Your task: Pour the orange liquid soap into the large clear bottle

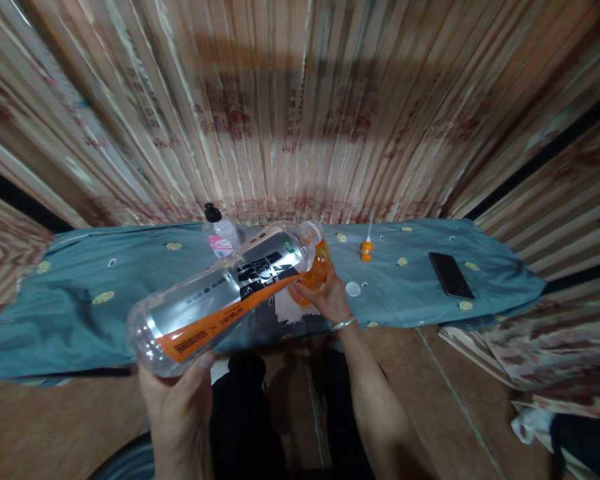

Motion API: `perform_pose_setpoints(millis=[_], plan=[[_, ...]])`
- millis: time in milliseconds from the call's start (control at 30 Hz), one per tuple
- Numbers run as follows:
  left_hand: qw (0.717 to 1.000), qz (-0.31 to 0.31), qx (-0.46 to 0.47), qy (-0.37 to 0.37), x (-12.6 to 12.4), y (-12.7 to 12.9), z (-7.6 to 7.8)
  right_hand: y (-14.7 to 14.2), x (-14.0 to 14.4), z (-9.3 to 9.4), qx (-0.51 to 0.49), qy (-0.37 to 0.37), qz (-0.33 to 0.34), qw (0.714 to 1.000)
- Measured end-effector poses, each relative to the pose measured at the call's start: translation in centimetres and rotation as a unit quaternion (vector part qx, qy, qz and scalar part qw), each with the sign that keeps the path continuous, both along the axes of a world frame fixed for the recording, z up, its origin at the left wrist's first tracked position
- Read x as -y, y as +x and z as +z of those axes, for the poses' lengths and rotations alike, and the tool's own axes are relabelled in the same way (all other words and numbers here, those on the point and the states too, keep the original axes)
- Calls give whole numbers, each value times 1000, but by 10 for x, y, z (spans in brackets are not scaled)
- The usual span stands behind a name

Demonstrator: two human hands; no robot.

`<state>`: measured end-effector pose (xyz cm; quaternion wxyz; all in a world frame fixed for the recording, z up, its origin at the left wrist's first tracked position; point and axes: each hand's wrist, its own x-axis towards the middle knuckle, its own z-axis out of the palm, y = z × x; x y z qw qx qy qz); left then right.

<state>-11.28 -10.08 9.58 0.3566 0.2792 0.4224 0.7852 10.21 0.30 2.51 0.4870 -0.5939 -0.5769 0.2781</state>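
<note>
Currently, the left hand [180, 395] grasps the bottle [225, 291] by its base, holding it tilted, neck at the top of the orange container [321, 267]; contact there cannot be confirmed. The right hand [333, 301] grips the container's side. The bottle (thin, clear plastic) should handle as light, flexible and slightly slippery: support the base, and avoid squeezing the wall. The pump [367, 251] is right of the container; the phone [451, 275] is farther right.
</note>
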Motion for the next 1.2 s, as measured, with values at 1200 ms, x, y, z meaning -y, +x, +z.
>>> perform_pose_setpoints(millis=[1200], plan=[[999,13,35,-27,1,1,3,-3,0,-5,-28,-3,3,1000]])
